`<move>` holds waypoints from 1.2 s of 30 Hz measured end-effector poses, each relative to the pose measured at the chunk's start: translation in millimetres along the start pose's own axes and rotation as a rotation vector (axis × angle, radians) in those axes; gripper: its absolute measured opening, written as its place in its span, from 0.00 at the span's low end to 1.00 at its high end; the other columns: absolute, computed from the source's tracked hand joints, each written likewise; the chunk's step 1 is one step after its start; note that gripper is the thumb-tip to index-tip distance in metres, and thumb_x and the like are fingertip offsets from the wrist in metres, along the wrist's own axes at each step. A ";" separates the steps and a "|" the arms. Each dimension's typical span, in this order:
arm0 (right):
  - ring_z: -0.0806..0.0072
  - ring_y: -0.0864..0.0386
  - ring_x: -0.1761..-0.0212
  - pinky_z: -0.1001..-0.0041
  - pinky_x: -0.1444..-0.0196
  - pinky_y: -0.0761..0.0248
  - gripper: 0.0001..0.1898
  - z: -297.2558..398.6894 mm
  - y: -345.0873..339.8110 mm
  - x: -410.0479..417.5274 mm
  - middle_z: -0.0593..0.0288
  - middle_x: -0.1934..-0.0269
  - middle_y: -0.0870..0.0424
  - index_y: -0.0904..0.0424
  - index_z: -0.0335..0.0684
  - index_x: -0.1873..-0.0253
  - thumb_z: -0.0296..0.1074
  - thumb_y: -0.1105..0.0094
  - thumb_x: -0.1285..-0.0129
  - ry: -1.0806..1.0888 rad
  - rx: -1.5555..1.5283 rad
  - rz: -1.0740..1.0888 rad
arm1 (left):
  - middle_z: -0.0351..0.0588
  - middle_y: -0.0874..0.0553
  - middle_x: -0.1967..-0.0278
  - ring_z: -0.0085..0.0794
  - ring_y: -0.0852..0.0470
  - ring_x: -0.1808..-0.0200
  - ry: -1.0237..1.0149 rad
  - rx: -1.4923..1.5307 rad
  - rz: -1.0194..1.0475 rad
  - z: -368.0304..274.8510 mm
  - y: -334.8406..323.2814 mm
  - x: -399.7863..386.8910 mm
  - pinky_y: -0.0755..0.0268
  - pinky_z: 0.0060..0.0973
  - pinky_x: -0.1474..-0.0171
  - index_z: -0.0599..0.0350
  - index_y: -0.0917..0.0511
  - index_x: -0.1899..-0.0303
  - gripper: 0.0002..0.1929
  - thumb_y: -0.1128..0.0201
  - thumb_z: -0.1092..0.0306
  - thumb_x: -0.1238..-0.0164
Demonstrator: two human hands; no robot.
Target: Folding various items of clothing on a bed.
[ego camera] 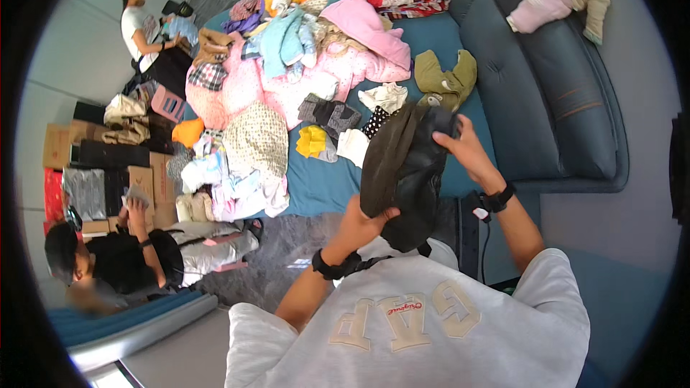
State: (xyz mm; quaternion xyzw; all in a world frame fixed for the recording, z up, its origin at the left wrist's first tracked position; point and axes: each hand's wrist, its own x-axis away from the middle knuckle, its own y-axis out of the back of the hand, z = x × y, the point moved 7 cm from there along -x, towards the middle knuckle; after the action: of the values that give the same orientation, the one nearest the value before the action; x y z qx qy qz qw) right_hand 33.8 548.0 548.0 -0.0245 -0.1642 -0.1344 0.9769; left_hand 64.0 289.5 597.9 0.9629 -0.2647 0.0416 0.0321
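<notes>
A black and dark brown garment (426, 172), bunched up and leather-like in part, is held up between my hands in front of my chest. The thumb and fingers of my left hand (358, 229) are closed on its lower edge. Near the top right, my right hand (466, 145) grips the same garment. Just beyond it on the teal sofa bed (323, 188) lie a white cloth (353, 146), a black polka-dot cloth (376, 123), yellow and grey socks (315, 143), a dark grey bundle (329, 113), a crumpled white piece (384, 97) and olive green clothing (446, 78).
A big pile of clothes and a pink spotted quilt (242, 83) covers the far left of the bed. Pink and beige clothes (539, 0) lie on the sofa back (555, 102). Two people, one standing (143, 32) and one seated (135, 258), are at the left near stacked boxes (161, 178).
</notes>
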 end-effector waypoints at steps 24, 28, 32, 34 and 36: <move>0.73 0.22 0.41 0.70 0.35 0.32 0.32 41.3 -142.9 25.6 0.55 0.44 0.18 0.32 0.33 0.34 0.27 0.28 0.42 0.297 -0.284 0.522 | 0.38 0.15 0.62 0.22 0.21 0.57 -0.087 0.051 -0.446 4.3 115.0 -7.0 0.28 0.25 0.51 0.66 0.20 0.49 0.16 0.34 0.62 0.29; 0.74 0.23 0.44 0.71 0.38 0.31 0.24 -51.9 -179.6 8.2 0.56 0.44 0.17 0.25 0.31 0.39 0.34 0.31 0.36 -0.121 0.139 0.686 | 0.45 0.17 0.52 0.26 0.21 0.51 0.164 0.410 -0.429 83.7 146.1 -19.6 0.28 0.26 0.47 0.67 0.27 0.41 0.25 0.31 0.62 0.32; 0.74 0.23 0.44 0.71 0.40 0.30 0.23 -112.9 -227.1 -36.5 0.56 0.44 0.17 0.25 0.29 0.39 0.37 0.35 0.33 -0.262 0.106 0.553 | 0.54 0.29 0.38 0.35 0.26 0.39 0.297 0.484 -0.426 187.8 177.0 -8.9 0.29 0.31 0.39 0.66 0.46 0.31 0.42 0.26 0.61 0.37; 0.74 0.22 0.44 0.71 0.39 0.30 0.23 -136.2 -258.9 -61.3 0.56 0.45 0.18 0.26 0.28 0.39 0.36 0.36 0.33 -0.334 0.125 0.513 | 0.55 0.28 0.37 0.39 0.26 0.38 0.388 0.387 -0.337 221.9 190.1 -13.5 0.31 0.32 0.35 0.66 0.45 0.30 0.42 0.26 0.66 0.40; 0.71 0.24 0.40 0.70 0.35 0.32 0.26 -142.6 -302.5 -92.2 0.53 0.41 0.21 0.30 0.28 0.35 0.34 0.36 0.34 -0.155 0.011 0.458 | 0.55 0.28 0.37 0.40 0.27 0.37 0.357 0.365 -0.382 239.7 233.8 -34.6 0.34 0.34 0.33 0.65 0.43 0.30 0.41 0.26 0.67 0.39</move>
State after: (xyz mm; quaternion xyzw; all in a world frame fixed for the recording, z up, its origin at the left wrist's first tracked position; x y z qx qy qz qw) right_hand -87.1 267.1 384.1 -0.0658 -0.2298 0.0937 0.9665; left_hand -70.3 86.4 365.4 0.9626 -0.0576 0.2498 -0.0880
